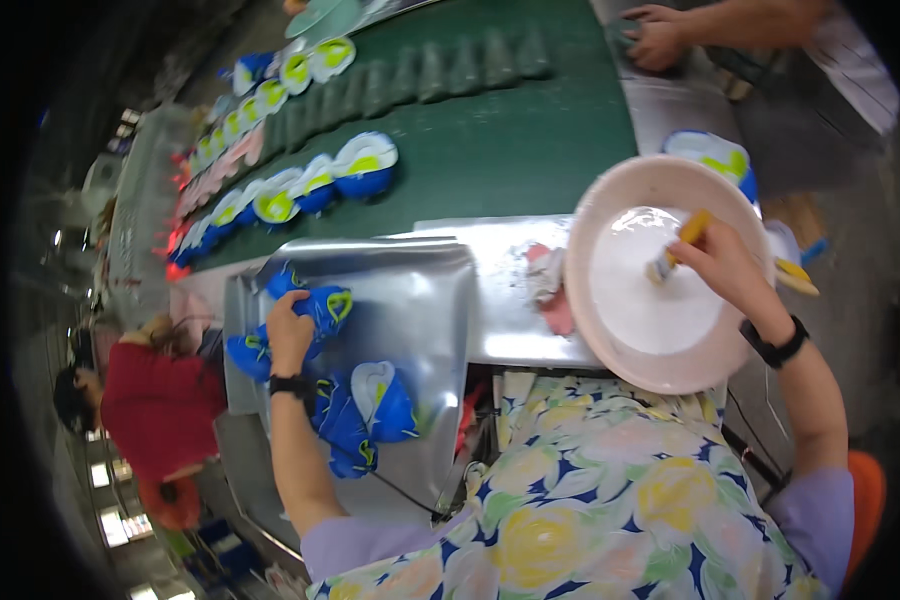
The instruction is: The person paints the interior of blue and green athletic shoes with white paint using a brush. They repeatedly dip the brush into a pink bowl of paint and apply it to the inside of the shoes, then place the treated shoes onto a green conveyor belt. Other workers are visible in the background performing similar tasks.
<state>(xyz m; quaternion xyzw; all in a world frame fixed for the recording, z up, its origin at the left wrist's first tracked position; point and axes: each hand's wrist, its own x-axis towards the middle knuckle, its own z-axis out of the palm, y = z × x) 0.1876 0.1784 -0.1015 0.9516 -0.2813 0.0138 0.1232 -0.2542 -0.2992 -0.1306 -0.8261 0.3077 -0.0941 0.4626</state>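
The left hand (290, 330) is at a blue, fabric-like shoe upper with lime-green trim (330, 308), which lies among other blue uppers (380, 408) in a shallow, silver sheet-metal tray (430, 310). The fingers bend over the upper; whether they pinch it or only rest on it cannot be told. The right hand (725, 262) pinches a flat brush with a yellow handle and pale bristles (692, 228). The brush head points down, over the white liquid (640, 325) in a round, pale-pink basin (583, 255). Contact between bristles and liquid cannot be confirmed.

Handling, as judged from appearance:

- Upper: light, soft and flexible. The walls probably fold under a firm grip. Take hold at the opening edge, thumb on one face and fingers on the other, with light pressure. The smooth tray surface likely offers little friction, so the upper may slide if pushed.
- Brush: light, with a rigid handle and yielding bristles. Grip the handle clear of the bristles; wet surfaces are likely slippery.
- Basin: presumably heavy with its liquid. Support it by the rim on opposite sides and keep it level.
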